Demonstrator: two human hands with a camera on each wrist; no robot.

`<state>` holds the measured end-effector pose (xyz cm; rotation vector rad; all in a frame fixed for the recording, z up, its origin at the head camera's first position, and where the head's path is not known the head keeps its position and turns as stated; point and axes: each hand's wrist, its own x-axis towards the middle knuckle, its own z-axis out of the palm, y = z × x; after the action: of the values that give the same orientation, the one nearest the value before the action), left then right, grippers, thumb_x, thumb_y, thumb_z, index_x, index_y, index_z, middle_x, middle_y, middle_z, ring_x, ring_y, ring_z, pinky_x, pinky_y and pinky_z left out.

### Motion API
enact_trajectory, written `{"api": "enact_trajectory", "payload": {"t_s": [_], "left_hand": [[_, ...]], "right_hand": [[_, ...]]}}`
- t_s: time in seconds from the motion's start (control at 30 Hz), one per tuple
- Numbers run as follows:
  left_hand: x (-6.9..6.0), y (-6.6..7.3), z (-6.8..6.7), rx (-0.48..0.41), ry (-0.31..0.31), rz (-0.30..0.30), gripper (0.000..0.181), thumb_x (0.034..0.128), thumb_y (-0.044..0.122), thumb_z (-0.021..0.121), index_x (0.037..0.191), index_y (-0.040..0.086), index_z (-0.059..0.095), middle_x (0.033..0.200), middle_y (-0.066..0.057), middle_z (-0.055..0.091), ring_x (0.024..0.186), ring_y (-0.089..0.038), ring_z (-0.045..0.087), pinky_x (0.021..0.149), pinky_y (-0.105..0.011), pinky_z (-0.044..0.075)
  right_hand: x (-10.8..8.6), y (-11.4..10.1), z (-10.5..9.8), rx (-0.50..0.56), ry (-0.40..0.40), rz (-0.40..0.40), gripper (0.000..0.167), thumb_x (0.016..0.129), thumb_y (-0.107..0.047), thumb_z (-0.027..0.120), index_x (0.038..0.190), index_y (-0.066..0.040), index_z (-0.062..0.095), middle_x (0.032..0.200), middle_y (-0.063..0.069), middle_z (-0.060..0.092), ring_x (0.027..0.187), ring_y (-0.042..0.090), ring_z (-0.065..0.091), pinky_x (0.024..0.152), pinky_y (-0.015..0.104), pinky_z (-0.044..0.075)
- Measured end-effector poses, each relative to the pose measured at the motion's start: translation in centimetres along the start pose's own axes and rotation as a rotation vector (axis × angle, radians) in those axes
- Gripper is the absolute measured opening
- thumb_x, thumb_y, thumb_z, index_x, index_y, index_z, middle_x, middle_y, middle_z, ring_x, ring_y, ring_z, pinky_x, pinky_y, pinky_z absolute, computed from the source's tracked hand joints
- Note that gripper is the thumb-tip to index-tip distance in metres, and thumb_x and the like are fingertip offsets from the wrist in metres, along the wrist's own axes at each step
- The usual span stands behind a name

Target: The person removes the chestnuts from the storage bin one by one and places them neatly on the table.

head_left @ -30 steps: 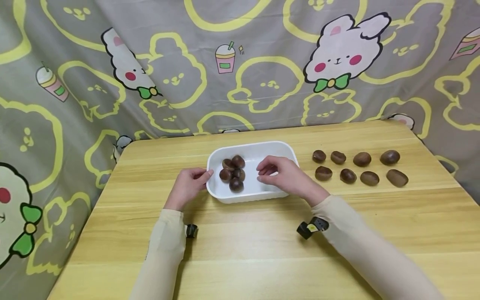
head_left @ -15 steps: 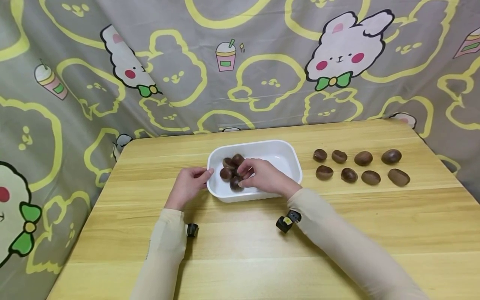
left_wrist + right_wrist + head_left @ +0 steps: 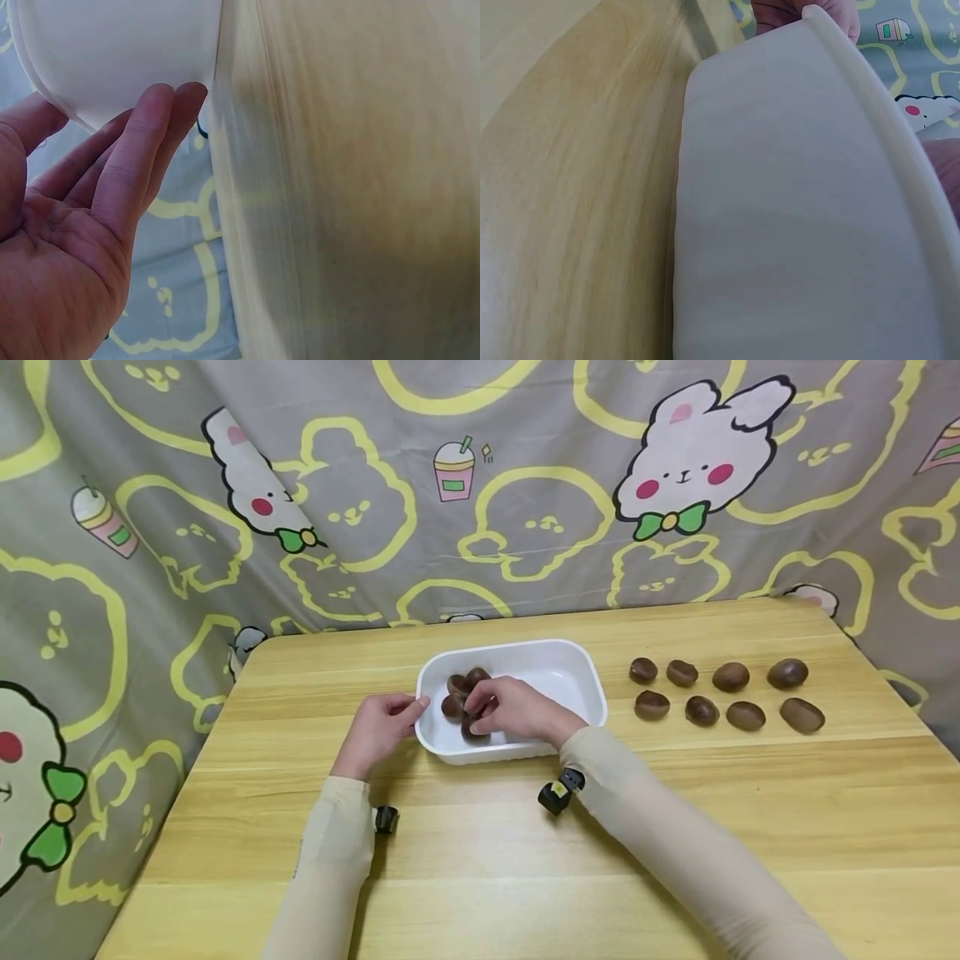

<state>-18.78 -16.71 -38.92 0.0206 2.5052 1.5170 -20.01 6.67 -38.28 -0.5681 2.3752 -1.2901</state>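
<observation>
A white plastic tub (image 3: 581,693) stands on the wooden table with several brown chestnuts (image 3: 452,707) bunched in its left half. At the tub's left end, my left hand (image 3: 379,731) pinches the rim, thumb on top; in the left wrist view, the left hand (image 3: 90,195) has its fingers against the outer wall. My right hand (image 3: 517,706) reaches over the tub's near side into the bunch. Its thumb and fingers close round a chestnut (image 3: 475,731), which they partly cover. In the right wrist view the tub's outer wall (image 3: 795,195) hides most of that hand.
Right of the tub, several more chestnuts (image 3: 731,677) lie in two rows on the wooden table (image 3: 480,860). A grey patterned curtain (image 3: 540,435) hangs behind the table and along its sides.
My right hand has moved left inside the tub, from the bare part to the chestnuts, and its fingers have closed in among them. The left hand stays on the rim.
</observation>
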Motion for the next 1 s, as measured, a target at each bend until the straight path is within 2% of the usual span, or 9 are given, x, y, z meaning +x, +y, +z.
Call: {"api": "enact_trajectory", "payload": {"t_s": [0.37, 0.6, 0.77, 0.9, 1.0], "left_hand": [[0.02, 0.01, 0.1, 0.009, -0.004, 0.003, 0.038, 0.0994, 0.026, 0.062, 0.118, -0.007, 0.067, 0.113, -0.023, 0.066, 0.09, -0.027, 0.07, 0.077, -0.032, 0.058], [0.05, 0.09, 0.06, 0.02, -0.007, 0.007, 0.039, 0.0995, 0.027, 0.062, 0.118, -0.007, 0.066, 0.113, -0.023, 0.066, 0.09, -0.027, 0.07, 0.077, -0.031, 0.057], [0.06, 0.02, 0.03, 0.024, -0.005, 0.013, 0.039, 0.0995, 0.027, 0.062, 0.117, -0.007, 0.067, 0.112, -0.023, 0.067, 0.089, -0.027, 0.07, 0.077, -0.032, 0.058], [0.02, 0.02, 0.05, 0.029, -0.004, 0.012, 0.039, 0.0993, 0.028, 0.062, 0.117, -0.007, 0.067, 0.112, -0.022, 0.067, 0.089, -0.026, 0.071, 0.077, -0.032, 0.058], [-0.04, 0.03, 0.05, 0.031, -0.005, 0.003, 0.04, 0.0991, 0.03, 0.062, 0.117, -0.006, 0.067, 0.111, -0.022, 0.067, 0.089, -0.026, 0.071, 0.078, -0.033, 0.057]], "right_hand": [[0.18, 0.23, 0.35, -0.1, -0.04, -0.025, 0.028, 0.079, -0.003, 0.078, 0.105, -0.008, 0.072, 0.09, -0.001, 0.068, 0.082, 0.013, 0.063, 0.08, 0.028, 0.05], [0.38, 0.4, 0.46, -0.037, -0.112, -0.015, 0.027, 0.081, -0.002, 0.078, 0.107, -0.005, 0.071, 0.088, 0.0, 0.069, 0.085, 0.013, 0.064, 0.08, 0.027, 0.051], [0.47, 0.45, 0.53, -0.03, -0.15, -0.03, 0.023, 0.081, -0.002, 0.078, 0.103, -0.005, 0.071, 0.085, 0.0, 0.068, 0.082, 0.012, 0.064, 0.078, 0.025, 0.051], [0.56, 0.45, 0.62, -0.065, -0.162, -0.052, 0.022, 0.082, -0.003, 0.078, 0.102, -0.006, 0.072, 0.086, -0.001, 0.068, 0.082, 0.011, 0.063, 0.077, 0.024, 0.051], [0.7, 0.46, 0.75, -0.133, -0.174, -0.091, 0.023, 0.083, -0.007, 0.079, 0.105, -0.008, 0.072, 0.088, -0.002, 0.067, 0.082, 0.01, 0.062, 0.078, 0.023, 0.05]]}}
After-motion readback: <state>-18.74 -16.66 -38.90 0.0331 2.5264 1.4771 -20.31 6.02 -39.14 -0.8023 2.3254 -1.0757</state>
